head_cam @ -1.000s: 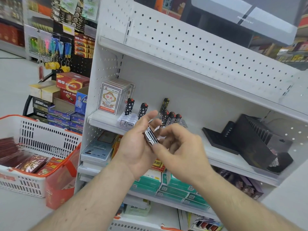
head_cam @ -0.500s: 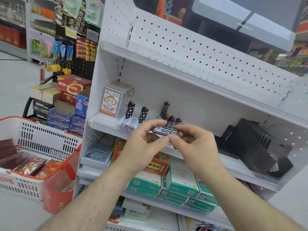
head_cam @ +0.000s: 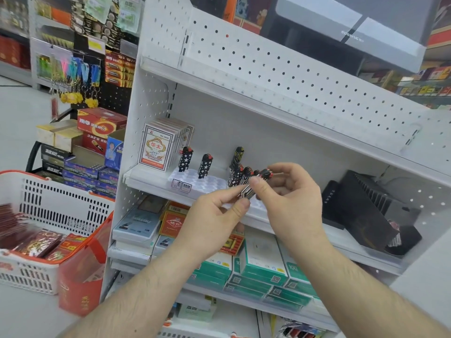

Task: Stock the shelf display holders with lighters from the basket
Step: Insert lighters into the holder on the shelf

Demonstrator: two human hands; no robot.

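1. Head view, the grasp: both hands meet in front of the middle shelf. The left hand pinches the lower end of a small black lighter with a white circuit-like pattern and red cap between thumb and fingertips; the right hand pinches its upper part from the other side.

2. Head view, the change: half a second ago the lighter lay roughly level between the hands; now it is tilted, cap end up and towards the shelf, just in front of the clear plastic holder tray with rows of sockets. A second ago it was lower, in the left hand alone.

3. Head view, meaning: I judge the lighter is being turned upright for a socket. Several patterned lighters already stand there; many sockets look vacant.

4. Head view, supply: the white and orange slotted plastic basket sits to the left, well apart.
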